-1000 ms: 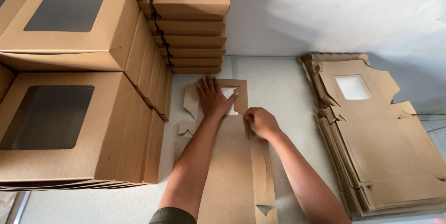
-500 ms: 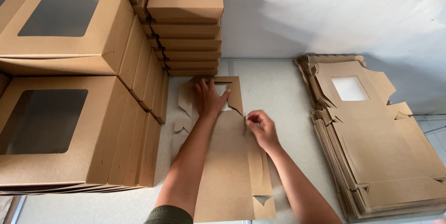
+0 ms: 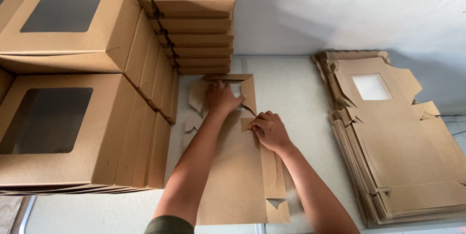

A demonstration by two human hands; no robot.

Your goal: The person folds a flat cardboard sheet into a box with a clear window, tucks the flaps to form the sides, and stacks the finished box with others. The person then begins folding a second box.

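Note:
A flat brown cardboard box blank [image 3: 238,176] lies on the pale table in front of me, its windowed end pointing away. My left hand [image 3: 222,97] presses flat on that far end, fingers spread beside the window cut-out. My right hand [image 3: 269,129] pinches the blank's right side flap near its small folded tab, lifting the edge. The far side walls around the window stand partly folded up.
Assembled brown boxes with dark windows [image 3: 58,127] are stacked at the left, a column of closed boxes [image 3: 196,25] behind. A pile of flat windowed blanks [image 3: 398,137] lies at the right. A white wall [image 3: 349,11] rises at the back.
My right hand has slid nearer along the right flap and pinched it. The far flaps around the window have risen. My left hand stays pressed on the far end.

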